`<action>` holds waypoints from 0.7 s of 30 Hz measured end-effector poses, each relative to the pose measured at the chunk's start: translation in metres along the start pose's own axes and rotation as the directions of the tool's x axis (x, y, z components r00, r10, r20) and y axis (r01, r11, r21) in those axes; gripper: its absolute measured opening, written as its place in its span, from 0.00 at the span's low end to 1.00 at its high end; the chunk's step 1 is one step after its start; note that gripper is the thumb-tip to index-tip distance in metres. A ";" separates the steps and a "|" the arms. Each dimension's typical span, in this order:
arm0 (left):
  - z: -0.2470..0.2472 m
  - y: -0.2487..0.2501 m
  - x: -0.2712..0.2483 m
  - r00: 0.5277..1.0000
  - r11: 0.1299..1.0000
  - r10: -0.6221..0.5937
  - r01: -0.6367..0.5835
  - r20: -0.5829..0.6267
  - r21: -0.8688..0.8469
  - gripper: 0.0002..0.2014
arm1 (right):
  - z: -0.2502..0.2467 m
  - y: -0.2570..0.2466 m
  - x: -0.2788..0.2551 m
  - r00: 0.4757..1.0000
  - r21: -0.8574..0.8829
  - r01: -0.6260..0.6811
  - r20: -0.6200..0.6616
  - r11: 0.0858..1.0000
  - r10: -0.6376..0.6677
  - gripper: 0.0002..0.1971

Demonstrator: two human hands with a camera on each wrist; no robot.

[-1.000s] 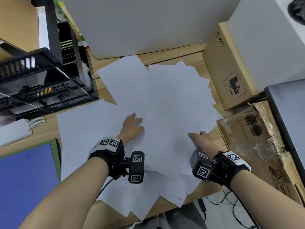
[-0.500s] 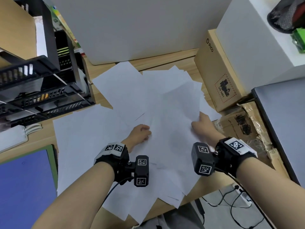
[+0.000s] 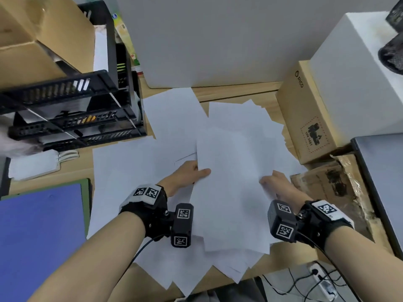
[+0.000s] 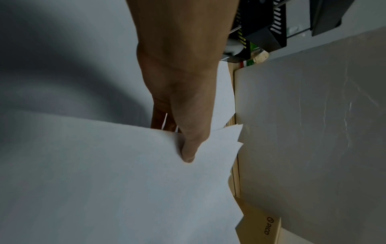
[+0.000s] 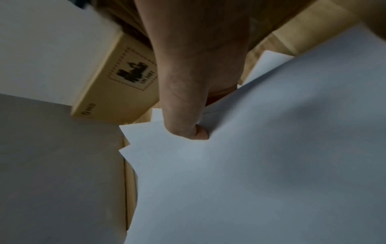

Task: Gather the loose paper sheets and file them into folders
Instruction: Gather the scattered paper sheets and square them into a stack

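Several white paper sheets [image 3: 231, 153] lie overlapped on the wooden desk [image 3: 226, 94]. My left hand [image 3: 187, 174] pinches the left edge of the gathered paper sheets [image 4: 125, 173], thumb on top and fingers underneath. My right hand [image 3: 277, 184] pinches the right edge of the same paper sheets [image 5: 250, 165], thumb on top. The sheets bow slightly between the two hands. More loose sheets [image 3: 130, 171] stay flat to the left and hang over the near desk edge. A blue folder [image 3: 39, 236] lies at the near left.
A black tiered letter tray [image 3: 72, 114] stands at far left. A tan PICO carton [image 3: 305, 118] and a white box [image 3: 357, 83] stand at right, flattened cardboard [image 3: 331, 186] beside my right hand. A grey board [image 3: 207, 40] leans at the back.
Both hands went from lying flat on the spread sheets to pinching the pile's left and right edges. The sheets have been drawn together towards the middle.
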State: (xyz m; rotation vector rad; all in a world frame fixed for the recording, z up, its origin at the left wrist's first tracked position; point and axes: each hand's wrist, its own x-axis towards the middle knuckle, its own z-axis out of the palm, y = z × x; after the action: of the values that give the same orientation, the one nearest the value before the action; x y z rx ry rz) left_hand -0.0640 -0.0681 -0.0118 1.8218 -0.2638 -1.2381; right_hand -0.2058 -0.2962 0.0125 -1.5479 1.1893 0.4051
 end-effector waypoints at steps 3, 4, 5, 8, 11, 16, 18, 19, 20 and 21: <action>-0.006 -0.007 0.004 0.995 0.999 -0.032 0.029 -0.093 -0.033 0.15 | 0.012 0.007 0.008 1.000 0.023 -0.019 -0.021 1.000 0.020 0.07; -0.011 -0.009 0.005 0.991 0.997 -0.036 0.028 -0.127 -0.066 0.12 | 0.015 0.007 0.012 0.999 0.039 -0.010 -0.031 0.999 0.011 0.07; -0.015 -0.011 0.007 0.986 0.996 -0.036 0.023 -0.162 -0.081 0.11 | 0.017 0.006 0.016 0.999 0.040 0.006 -0.040 0.999 -0.004 0.07; -0.033 -0.013 0.012 0.967 1.000 -0.025 0.021 -0.252 -0.021 0.17 | 0.022 -0.003 0.027 0.997 0.039 0.036 -0.066 0.999 -0.033 0.08; -0.048 -0.016 0.025 0.958 0.997 -0.011 0.031 -0.285 0.064 0.22 | 0.018 -0.015 0.038 0.996 0.033 0.032 -0.088 0.999 -0.029 0.07; -0.051 -0.010 0.053 0.976 0.971 -0.076 0.118 -0.203 0.206 0.28 | 0.003 -0.031 0.051 0.992 0.087 -0.008 -0.127 0.996 0.019 0.10; -0.046 -0.010 0.059 0.986 0.932 -0.120 0.151 -0.114 0.328 0.28 | -0.001 -0.034 0.057 0.992 0.102 -0.026 -0.120 0.994 0.039 0.04; -0.044 -0.012 0.061 0.989 0.911 -0.130 0.148 -0.074 0.385 0.28 | -0.002 -0.035 0.059 0.992 0.093 -0.031 -0.118 0.995 0.042 0.04; -0.042 -0.011 0.061 0.991 0.895 -0.130 0.132 -0.034 0.426 0.28 | -0.004 -0.036 0.062 0.993 0.083 -0.032 -0.112 0.996 0.041 0.08; -0.041 -0.012 0.059 0.992 0.887 -0.130 0.112 0.008 0.448 0.27 | -0.003 -0.037 0.066 0.994 0.078 -0.034 -0.104 0.996 0.042 0.12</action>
State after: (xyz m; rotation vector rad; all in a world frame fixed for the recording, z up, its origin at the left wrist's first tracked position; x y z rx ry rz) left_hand -0.0055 -0.0746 -0.0541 2.2373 -0.4971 -1.3820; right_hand -0.1472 -0.3333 -0.0173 -1.4975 1.3025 0.3024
